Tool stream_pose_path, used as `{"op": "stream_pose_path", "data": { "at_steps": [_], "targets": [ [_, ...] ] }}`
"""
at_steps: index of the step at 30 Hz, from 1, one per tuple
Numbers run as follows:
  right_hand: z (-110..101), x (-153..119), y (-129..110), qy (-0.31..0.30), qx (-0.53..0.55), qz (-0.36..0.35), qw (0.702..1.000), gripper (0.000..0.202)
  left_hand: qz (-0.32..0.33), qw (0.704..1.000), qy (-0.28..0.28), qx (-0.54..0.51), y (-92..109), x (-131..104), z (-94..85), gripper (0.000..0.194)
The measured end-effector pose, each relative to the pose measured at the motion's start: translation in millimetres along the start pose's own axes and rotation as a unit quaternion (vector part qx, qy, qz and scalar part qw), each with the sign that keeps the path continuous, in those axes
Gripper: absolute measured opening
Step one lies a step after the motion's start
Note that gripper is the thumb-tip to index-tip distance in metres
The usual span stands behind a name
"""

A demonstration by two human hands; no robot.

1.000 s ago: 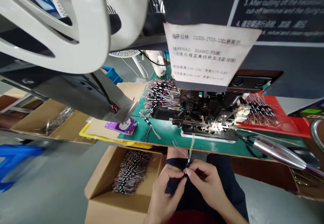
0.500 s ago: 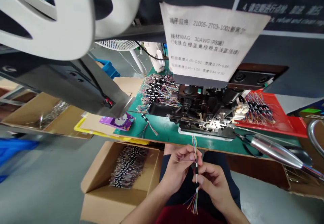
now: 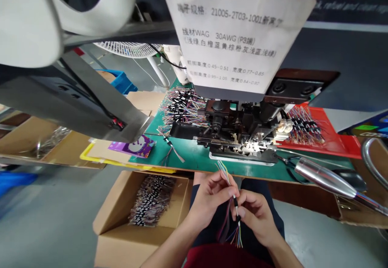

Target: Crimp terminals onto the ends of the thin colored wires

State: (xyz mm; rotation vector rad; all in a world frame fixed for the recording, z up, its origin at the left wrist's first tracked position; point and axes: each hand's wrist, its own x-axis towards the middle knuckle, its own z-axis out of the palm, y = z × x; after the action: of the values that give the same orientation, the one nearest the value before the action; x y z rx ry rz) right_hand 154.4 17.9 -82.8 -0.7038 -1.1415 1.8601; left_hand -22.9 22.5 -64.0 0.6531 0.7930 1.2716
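Observation:
A short wire harness (image 3: 235,201) with black and white bands runs between my two hands, below the front edge of the green table. My left hand (image 3: 215,195) pinches its upper part, and thin coloured wires fan out above the fingers. Lower down, my right hand (image 3: 253,211) grips the banded middle, with loose wire ends spreading beneath it. Just beyond the hands stands a crimping machine (image 3: 242,138) on the green table (image 3: 194,155). A paper label (image 3: 233,37) with printed specifications hangs on the machine.
Harness bundles (image 3: 182,106) lie behind left, others in a red tray (image 3: 342,140) at right. One harness (image 3: 173,148) lies near a purple packet (image 3: 133,146). Pliers (image 3: 291,163) and a metal nozzle (image 3: 324,179) are at right. A cardboard box (image 3: 121,203) with harnesses stands below left.
The view has shifted, moving the surroundings left. My left thumb now lies across the harness, and the upper wires lean left instead of standing nearly upright. Both hands still hold the harness.

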Motion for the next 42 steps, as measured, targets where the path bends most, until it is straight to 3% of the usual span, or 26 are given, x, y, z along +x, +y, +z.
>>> {"op": "stream_pose_path", "data": {
  "at_steps": [4,9,14,19,21,30,36,42],
  "targets": [
    [-5,0,-5,0.007,-0.049,-0.031,0.998,0.033,-0.021,0.999,-0.018,0.040,0,-1,4.9,0.030],
    [-16,-2,-9,0.006,-0.139,-0.065,0.988,0.030,-0.040,0.998,0.006,0.041,-6,2,4.0,0.034],
    [-27,3,-30,0.040,-0.260,-0.091,0.960,0.021,-0.002,0.992,-0.007,0.123,-1,3,-1.2,0.019],
    [-16,15,-55,0.090,-0.292,-0.103,0.947,0.012,0.027,0.975,-0.020,0.221,5,4,2.8,0.012],
    [-10,18,-60,0.097,-0.313,-0.106,0.939,0.021,0.043,0.970,-0.014,0.240,7,4,5.1,0.013],
    [-4,20,-54,0.118,-0.285,-0.105,0.945,0.022,0.113,0.945,0.023,0.305,-1,0,10.5,0.012],
    [-2,27,-54,0.160,-0.255,-0.138,0.943,0.017,0.179,0.888,0.015,0.423,-1,-2,23.4,0.018],
    [-2,32,-56,0.179,-0.193,-0.115,0.958,0.014,0.177,0.899,0.021,0.399,5,-1,20.5,0.017]
  ]
}}
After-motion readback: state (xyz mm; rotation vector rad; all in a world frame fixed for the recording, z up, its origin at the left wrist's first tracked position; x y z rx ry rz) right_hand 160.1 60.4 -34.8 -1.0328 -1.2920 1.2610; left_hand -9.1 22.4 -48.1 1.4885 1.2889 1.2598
